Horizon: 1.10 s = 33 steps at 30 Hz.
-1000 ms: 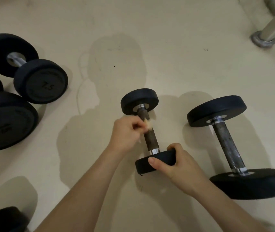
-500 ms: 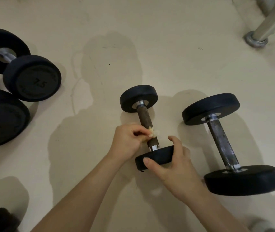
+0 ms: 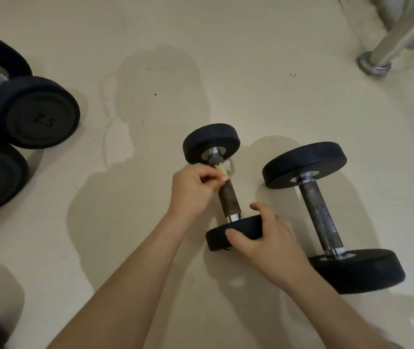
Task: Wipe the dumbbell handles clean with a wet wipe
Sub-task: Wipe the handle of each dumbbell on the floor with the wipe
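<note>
Rusty-brown handle (image 3: 226, 195) of the small dumbbell (image 3: 229, 206) is the work surface. Unit lies on the floor (image 3: 251, 71), axis running away from the person, angled slightly left.

Stabiliser: right hand (image 3: 268, 241). Fingers curl over the rim of the near plate (image 3: 219, 239), thumb on its near face. Judged purpose: stops the dumbbell rolling & braces it against wiping load. This grip should also allow turning the bar to present unwiped sides.

Applicator: left hand (image 3: 192, 191). Fingers are closed, pinching the wet wipe (image 3: 224, 168) against the handle at its far end, next to the chrome collar by the far plate (image 3: 211, 139). Wipe is bunched into a small wad, prob. to concentrate pressure on the pitted metal.

Position ref.: handle lies between the two hands. L hand contacts it via the wipe at the far end; R hand is off the bar, on the plate only. Most of the handle length is exposed betw. them.

Larger dumbbell (image 3: 317, 212) lies roughly parallel, just right of the R hand, untouched. Its bar also looks pitted, so likely due the same treatment. 7.5 dumbbell (image 3: 33, 113) sits well apart at far left.
</note>
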{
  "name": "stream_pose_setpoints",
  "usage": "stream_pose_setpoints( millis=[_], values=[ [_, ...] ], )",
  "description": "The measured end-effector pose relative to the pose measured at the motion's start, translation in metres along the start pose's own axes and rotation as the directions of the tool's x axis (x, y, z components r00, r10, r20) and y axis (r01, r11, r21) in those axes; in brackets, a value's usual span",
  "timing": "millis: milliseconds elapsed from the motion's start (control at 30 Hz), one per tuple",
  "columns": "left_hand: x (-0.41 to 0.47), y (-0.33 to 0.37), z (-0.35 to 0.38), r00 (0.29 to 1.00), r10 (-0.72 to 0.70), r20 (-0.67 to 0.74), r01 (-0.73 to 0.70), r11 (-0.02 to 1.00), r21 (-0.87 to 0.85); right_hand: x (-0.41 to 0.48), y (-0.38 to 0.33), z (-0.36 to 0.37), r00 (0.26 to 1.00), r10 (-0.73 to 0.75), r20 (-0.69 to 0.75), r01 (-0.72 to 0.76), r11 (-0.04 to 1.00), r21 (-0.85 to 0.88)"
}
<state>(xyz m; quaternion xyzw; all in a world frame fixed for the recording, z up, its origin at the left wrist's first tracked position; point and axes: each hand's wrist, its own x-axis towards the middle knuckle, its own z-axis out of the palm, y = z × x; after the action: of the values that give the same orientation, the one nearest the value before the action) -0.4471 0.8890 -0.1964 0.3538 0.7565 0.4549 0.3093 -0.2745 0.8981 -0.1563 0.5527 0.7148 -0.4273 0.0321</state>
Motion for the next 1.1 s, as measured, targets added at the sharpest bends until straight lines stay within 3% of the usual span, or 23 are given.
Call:
stream_pose_setpoints(
  millis=[67,100,200,233,300,367,400,467,567,700,767,833,900,933,1000,1100],
  values=[
    [-0.028,-0.002,0.0,0.969,-0.003,0.249,0.006,1.0,-0.01,-0.001,-0.002,-0.002,1.0,-0.002,0.002,0.002,1.0,0.0],
    [-0.031,-0.002,-0.001,0.966,0.006,0.26,-0.009,1.0,0.013,-0.002,-0.002,-0.002,1.0,-0.007,-0.002,0.006,1.0,-0.005],
    [0.008,0.003,-0.001,0.996,-0.03,-0.082,0.033,0.998,0.044,-0.001,0.0,0.002,1.0,-0.028,0.005,0.028,1.0,0.001],
    [0.014,0.009,-0.001,0.992,-0.04,-0.121,0.046,0.998,0.046,0.0,0.0,0.002,1.0,-0.029,0.009,0.03,1.0,-0.001],
    [0.002,0.011,0.002,1.0,0.015,0.025,-0.016,0.997,0.07,0.0,0.0,0.0,1.0,-0.021,0.016,0.021,1.0,-0.009],
    [-0.024,0.008,0.0,0.96,0.061,0.274,-0.09,0.991,0.094,0.0,0.0,-0.001,1.0,-0.014,0.012,0.015,1.0,-0.014],
    [-0.026,0.005,-0.002,0.946,0.088,0.314,-0.133,0.983,0.125,0.0,0.0,-0.001,1.0,-0.015,0.009,0.015,1.0,-0.02],
    [-0.003,0.0,-0.001,0.973,0.171,0.155,-0.201,0.959,0.202,0.0,-0.001,0.001,1.0,-0.017,0.015,0.018,0.999,-0.031],
    [0.026,0.005,0.001,0.982,0.147,-0.118,-0.123,0.974,0.19,-0.002,-0.005,0.004,1.0,0.002,0.0,-0.002,0.995,-0.098],
    [0.017,-0.001,0.006,0.989,0.036,-0.145,-0.021,0.994,0.107,-0.003,-0.013,0.011,0.999,-0.021,-0.04,0.014,0.985,-0.169],
    [0.002,-0.002,0.005,0.997,-0.063,-0.052,0.064,0.998,0.022,0.001,-0.012,0.01,1.0,-0.025,-0.015,0.022,0.984,-0.175],
    [-0.019,-0.003,0.004,0.98,-0.132,0.145,0.14,0.989,-0.042,0.004,-0.01,0.006,1.0,-0.02,-0.003,0.019,0.988,-0.156],
    [-0.032,-0.004,0.003,0.951,-0.111,0.288,0.116,0.993,0.002,0.006,-0.006,0.002,1.0,-0.023,-0.005,0.022,0.991,-0.13],
    [-0.03,-0.004,0.003,0.955,-0.077,0.286,0.073,0.997,0.026,0.005,-0.005,0.001,1.0,-0.029,-0.003,0.028,0.993,-0.118],
    [-0.012,-0.006,0.003,0.995,-0.029,0.092,0.028,0.999,0.015,0.005,-0.001,0.0,0.999,-0.046,0.003,0.046,0.995,-0.093],
    [0.007,-0.004,0.006,0.986,-0.087,-0.146,0.067,0.989,-0.132,0.004,0.003,-0.001,0.998,-0.058,-0.003,0.058,0.998,-0.036]
  ],
)
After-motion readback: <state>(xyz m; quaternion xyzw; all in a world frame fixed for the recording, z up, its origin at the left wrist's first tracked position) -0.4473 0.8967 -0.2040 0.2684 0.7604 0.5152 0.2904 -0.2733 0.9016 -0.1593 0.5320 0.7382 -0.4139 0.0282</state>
